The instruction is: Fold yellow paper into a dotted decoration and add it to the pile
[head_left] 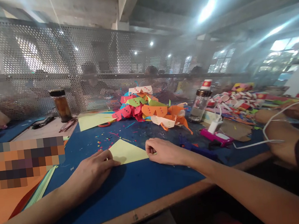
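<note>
A pale yellow sheet of paper (pixel 128 151), triangular in outline, lies on the blue tabletop (pixel 116 198) with its point facing away from me. At its left corner, the curled fingers of my left hand (pixel 97 164) pinch the paper near the fold edge. My right hand (pixel 165 151) grips the opposite corner, its fingers closed and partly hiding that end. Beyond the paper rises a heap of folded, cut paper shapes (pixel 143 107) in red, orange, green and white. Tiny paper scraps are scattered between the heap and my hands.
On the left lie orange sheets (pixel 3 204) and a dark-lidded jar (pixel 61 105). To the right are a clear bottle (pixel 199 105), a magenta box with a white plug (pixel 217 136), a white cable (pixel 264 127) and a co-worker's arm (pixel 282 140). A perforated metal screen (pixel 99 53) stands behind.
</note>
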A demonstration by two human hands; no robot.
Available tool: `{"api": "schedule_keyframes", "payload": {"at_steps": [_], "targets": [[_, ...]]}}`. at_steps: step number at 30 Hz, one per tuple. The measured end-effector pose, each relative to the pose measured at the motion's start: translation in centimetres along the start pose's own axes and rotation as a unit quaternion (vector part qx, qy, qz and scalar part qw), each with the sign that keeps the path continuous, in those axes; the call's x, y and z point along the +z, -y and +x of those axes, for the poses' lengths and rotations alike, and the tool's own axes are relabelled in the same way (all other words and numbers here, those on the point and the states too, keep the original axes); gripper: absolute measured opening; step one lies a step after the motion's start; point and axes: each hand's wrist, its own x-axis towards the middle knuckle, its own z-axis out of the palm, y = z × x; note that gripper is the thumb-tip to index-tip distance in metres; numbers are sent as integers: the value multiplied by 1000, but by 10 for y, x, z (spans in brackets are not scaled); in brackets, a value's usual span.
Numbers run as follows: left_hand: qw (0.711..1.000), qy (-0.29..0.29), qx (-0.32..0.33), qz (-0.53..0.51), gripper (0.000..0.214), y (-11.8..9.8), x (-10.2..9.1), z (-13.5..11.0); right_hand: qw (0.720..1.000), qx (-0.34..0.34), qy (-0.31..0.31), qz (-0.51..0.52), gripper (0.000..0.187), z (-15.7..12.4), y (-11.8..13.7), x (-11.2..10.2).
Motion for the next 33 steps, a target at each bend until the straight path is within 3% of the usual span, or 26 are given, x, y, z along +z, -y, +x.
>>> {"api": "schedule_keyframes", "payload": {"at_steps": [17, 33], "targets": [[1000, -11, 10, -7, 34, 0, -1, 0, 997, 7, 56, 46, 5, 3, 0, -12], [1000, -22, 17, -12, 35, -1, -2, 0, 998, 32, 45, 34, 7, -4, -7, -15]]}}
